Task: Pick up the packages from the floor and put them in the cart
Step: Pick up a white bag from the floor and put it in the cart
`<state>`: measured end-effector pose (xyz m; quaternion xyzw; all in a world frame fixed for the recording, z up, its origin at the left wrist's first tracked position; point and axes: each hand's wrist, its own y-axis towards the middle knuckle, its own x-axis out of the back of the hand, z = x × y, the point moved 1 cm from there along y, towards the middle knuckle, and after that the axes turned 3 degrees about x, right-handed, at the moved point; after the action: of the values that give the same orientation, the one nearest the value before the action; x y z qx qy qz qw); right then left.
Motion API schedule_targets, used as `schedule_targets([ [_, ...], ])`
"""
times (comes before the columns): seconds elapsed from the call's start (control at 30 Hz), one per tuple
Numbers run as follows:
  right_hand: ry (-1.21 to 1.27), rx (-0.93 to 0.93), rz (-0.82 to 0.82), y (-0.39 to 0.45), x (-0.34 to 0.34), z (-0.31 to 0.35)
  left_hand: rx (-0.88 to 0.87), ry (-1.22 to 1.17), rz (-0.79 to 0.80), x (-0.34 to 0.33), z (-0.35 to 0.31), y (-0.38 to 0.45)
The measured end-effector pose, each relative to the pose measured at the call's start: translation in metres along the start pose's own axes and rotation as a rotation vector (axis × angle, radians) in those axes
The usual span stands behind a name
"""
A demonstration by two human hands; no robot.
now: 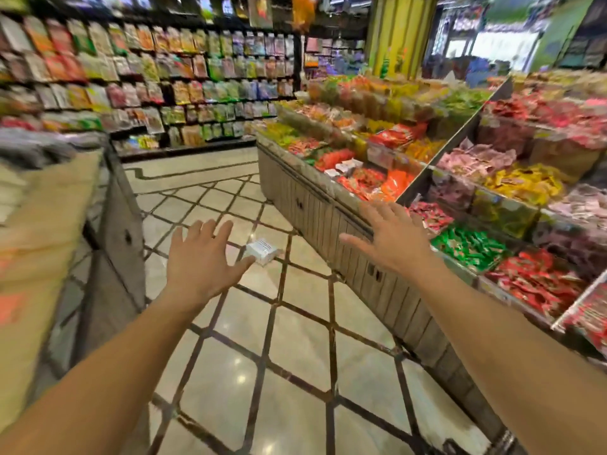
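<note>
Both arms reach forward over a tiled shop floor with dark diagonal lines. The left hand is spread wide, palm down, fingers splayed, holding nothing. The right hand is likewise spread wide and empty, hovering in front of the near edge of a candy display stand on the right. A small white package lies on the floor between the two hands, just beyond the left thumb; in this view the thumb tip overlaps its near corner, though whether they touch cannot be told. On the left, blurred, stands the cart with a tan cardboard box in it. The stand's bins hold red, green, yellow and pink wrapped sweets. A far wall shelf carries rows of hanging snack bags
</note>
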<state>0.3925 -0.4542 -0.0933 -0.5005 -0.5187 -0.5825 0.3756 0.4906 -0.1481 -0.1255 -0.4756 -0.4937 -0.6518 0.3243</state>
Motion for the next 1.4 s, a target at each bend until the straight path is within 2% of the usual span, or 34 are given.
schedule_targets([
  [0.2, 0.012, 0.102, -0.019, 0.100, -0.040, 0.037, 0.052, 0.012, 0.021, -0.044, 0.038, 0.068],
  [0.43, 0.020, 0.149, -0.041, 0.257, -0.078, 0.039, 0.053, 0.033, 0.017, -0.089, 0.053, 0.207],
  [0.7, 0.063, 0.179, 0.054, 0.419, -0.133, 0.053, 0.073, 0.063, 0.033, -0.144, 0.081, 0.344],
  [0.97, 0.073, 0.208, 0.117, 0.567, -0.201, 0.091, 0.104, 0.005, 0.069, -0.237, 0.127, 0.473],
  [1.17, 0.071, 0.172, 0.127, 0.695, -0.249, 0.117, 0.090, -0.008, 0.136, -0.312, 0.169, 0.599],
  [1.4, 0.074, 0.108, 0.173, 0.833, -0.279, 0.121, 0.075, -0.030, 0.202, -0.367, 0.201, 0.744],
])
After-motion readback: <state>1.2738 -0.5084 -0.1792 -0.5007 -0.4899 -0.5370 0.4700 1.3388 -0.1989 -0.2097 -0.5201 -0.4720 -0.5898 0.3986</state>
